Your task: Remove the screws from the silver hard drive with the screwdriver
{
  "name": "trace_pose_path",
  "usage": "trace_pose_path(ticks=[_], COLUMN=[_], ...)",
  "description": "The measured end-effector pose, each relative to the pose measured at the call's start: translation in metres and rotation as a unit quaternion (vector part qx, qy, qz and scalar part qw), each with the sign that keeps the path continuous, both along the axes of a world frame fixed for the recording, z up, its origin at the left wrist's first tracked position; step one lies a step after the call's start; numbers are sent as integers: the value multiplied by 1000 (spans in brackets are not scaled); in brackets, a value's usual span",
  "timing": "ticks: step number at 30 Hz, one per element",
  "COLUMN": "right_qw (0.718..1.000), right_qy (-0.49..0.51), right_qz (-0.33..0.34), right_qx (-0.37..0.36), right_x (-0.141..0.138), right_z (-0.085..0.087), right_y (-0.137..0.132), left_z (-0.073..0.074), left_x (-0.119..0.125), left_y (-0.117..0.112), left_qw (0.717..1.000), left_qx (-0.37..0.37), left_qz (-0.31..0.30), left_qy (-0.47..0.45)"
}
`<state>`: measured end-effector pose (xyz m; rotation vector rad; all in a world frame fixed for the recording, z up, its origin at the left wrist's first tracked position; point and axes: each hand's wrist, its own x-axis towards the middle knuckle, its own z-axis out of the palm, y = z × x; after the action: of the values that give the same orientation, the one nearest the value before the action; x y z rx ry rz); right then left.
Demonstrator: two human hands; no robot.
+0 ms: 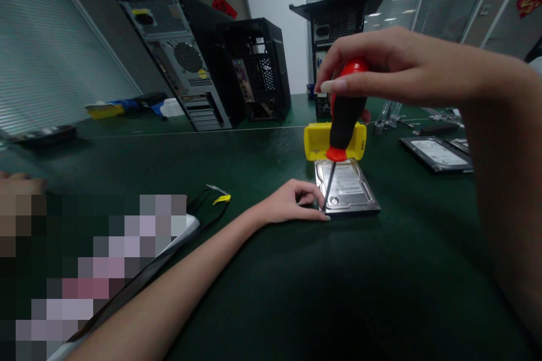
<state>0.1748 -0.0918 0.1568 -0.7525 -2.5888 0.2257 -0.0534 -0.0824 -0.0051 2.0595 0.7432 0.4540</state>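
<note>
A silver hard drive lies flat on the dark green table. My right hand wraps round the handle of a red and black screwdriver, held upright with a slight tilt. The screwdriver's tip comes down at the drive's near left corner; whether it sits in a screw is hidden. At that same corner my left hand pinches the drive's left edge, thumb in front and fingers curled. Just behind the drive stands a yellow plastic container, touching or nearly touching it.
Two black computer cases stand at the back left, and another case at the back right. More hard drives lie to the right. Cables with a yellow tag are left of my forearm. Another person's hand shows at the left edge.
</note>
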Motion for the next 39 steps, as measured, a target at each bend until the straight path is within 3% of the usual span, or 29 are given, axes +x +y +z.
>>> trace_pose_path(ticks=[22,39], right_qw=[999,1000], right_qy=[2,-3], right_qz=[-8,-5], right_qx=[35,10], right_x=[1,-1], right_z=[0,0], right_y=[0,3], left_z=[-2,0], left_x=[0,0], left_y=[0,1], left_qw=[1000,1000], left_qx=[-3,-1], left_qz=[8,-2], left_qy=[3,1])
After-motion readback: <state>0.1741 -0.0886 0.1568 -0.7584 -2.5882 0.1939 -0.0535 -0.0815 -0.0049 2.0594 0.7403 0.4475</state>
